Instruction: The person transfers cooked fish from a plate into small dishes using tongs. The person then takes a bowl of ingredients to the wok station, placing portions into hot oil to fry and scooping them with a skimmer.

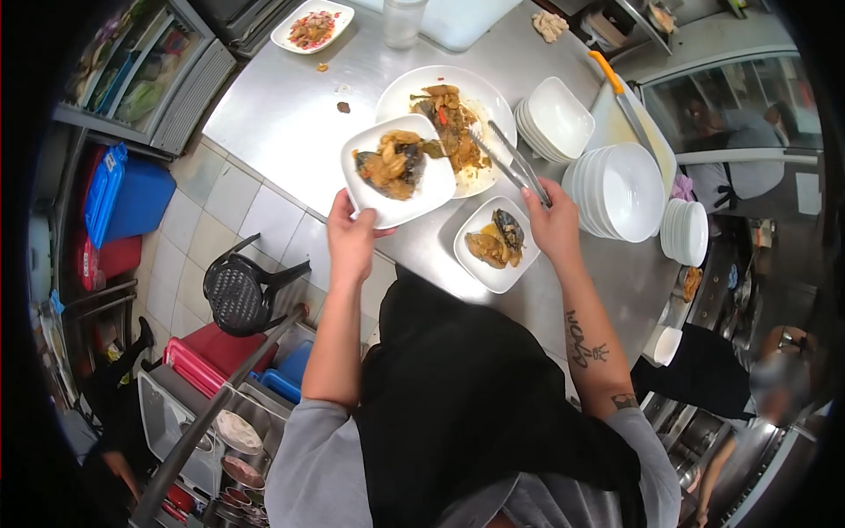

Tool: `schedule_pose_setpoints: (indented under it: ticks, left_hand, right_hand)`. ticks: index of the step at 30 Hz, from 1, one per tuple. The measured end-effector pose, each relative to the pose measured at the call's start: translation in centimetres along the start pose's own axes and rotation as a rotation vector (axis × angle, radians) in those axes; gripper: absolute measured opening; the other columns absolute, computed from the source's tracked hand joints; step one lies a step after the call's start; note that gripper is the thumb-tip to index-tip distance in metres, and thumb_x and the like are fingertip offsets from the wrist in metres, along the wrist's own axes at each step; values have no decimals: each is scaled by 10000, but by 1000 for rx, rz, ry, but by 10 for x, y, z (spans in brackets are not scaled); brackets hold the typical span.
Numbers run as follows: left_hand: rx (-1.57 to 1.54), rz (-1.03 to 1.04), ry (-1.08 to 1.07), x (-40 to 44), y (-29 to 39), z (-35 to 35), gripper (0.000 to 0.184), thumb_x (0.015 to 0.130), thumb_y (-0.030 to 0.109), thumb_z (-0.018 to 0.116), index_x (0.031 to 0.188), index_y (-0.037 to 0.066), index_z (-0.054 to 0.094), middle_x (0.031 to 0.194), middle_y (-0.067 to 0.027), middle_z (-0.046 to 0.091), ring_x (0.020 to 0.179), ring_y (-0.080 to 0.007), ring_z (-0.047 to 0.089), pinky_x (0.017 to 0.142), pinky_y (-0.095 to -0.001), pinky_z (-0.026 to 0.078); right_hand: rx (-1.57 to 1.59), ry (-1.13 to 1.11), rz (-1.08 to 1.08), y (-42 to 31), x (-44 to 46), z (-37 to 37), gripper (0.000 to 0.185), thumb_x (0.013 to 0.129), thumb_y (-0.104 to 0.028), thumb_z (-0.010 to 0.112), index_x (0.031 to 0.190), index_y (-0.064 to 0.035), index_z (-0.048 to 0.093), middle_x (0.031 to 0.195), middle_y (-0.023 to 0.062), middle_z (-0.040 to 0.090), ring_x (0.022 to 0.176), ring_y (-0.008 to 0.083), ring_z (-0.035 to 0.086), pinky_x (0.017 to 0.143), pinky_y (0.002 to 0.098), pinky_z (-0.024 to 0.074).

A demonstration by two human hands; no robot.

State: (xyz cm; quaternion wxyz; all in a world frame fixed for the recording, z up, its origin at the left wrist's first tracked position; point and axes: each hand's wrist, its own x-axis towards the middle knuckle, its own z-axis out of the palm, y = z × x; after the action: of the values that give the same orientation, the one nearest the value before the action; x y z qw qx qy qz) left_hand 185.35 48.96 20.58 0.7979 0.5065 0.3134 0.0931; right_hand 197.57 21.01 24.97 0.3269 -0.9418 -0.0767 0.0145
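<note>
My left hand (352,238) grips the near edge of a square white plate (431,189) bearing brown cooked food (392,165). That plate is raised, overlapping a large round white plate (400,85) with more food and some red bits. Metal tongs (510,158) are in my right hand (553,216), their tips over the round plate's food. Below them, a second square white plate (475,264) with a food portion (497,242) rests on the steel table near its front edge, close to my right hand.
Stacked square dishes (562,119), bowls (629,194) and small plates (687,231) stand right. An orange-handled knife (629,114) lies on a cutting board (612,123). A small dish (312,26) and clear container (403,22) are at the back. A black stool (238,295) stands left; a co-worker (704,370) is right.
</note>
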Motion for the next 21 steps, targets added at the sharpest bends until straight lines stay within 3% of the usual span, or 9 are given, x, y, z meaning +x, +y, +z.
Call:
schedule_pose_setpoints:
  ticks: [2, 5, 8, 11, 17, 19, 21]
  left_hand:
    - [-1, 22, 1, -2, -3, -17, 389, 849, -26, 477, 1237, -20, 496, 1101, -116, 634, 869, -193, 686, 638, -319, 607]
    - [5, 16, 17, -12, -6, -38, 389, 850, -17, 491, 1239, -6, 500, 1081, -101, 635, 847, -173, 678, 625, -304, 595]
    - [21, 3, 7, -22, -7, -51, 367, 854, 3, 503, 1221, -3, 503, 1071, -98, 630, 839, -171, 672, 615, -295, 584]
    - [-6, -25, -28, -34, -9, -58, 380, 849, -5, 497, 1229, -11, 499, 1065, -105, 632, 837, -175, 672, 616, -302, 583]
    - [-16, -72, -88, -59, -19, -68, 457, 835, -26, 501, 1291, -17, 475, 1097, -110, 626, 869, -176, 661, 639, -301, 568]
    - [11, -49, -103, -71, -32, -80, 515, 824, -47, 497, 1336, -18, 443, 1207, -117, 585, 1044, -210, 616, 805, -347, 555]
    - [13, -104, -113, -80, -40, -88, 564, 819, -70, 479, 1373, 9, 408, 1283, -147, 548, 1155, -270, 572, 917, -402, 520]
  right_hand:
    - [181, 82, -22, 7, -3, 6, 366, 923, -280, 647, 1120, 27, 612, 809, 201, 676, 714, 271, 673, 622, 364, 501]
    - [188, 29, 23, 22, -18, 3, 279, 965, -199, 605, 1106, 36, 555, 790, 48, 612, 674, 108, 538, 584, 255, 440]
    - [60, 43, 57, 41, -51, -6, 307, 926, -247, 650, 1012, 39, 582, 755, 144, 636, 650, 222, 623, 587, 350, 475]
    - [137, 33, 265, 62, -78, -2, 320, 906, -259, 675, 988, 36, 584, 703, 124, 611, 605, 208, 577, 576, 362, 461]
    - [5, -39, 333, 85, -69, 12, 289, 889, -238, 680, 900, 38, 595, 655, 115, 591, 593, 164, 546, 558, 347, 454]
    - [223, -98, 325, 100, -72, 20, 237, 876, -192, 659, 889, 38, 602, 674, 119, 602, 607, 160, 567, 544, 339, 461]
    - [566, -119, 453, 97, -78, 22, 169, 843, -97, 640, 920, 45, 590, 750, 108, 626, 658, 182, 641, 543, 351, 536]
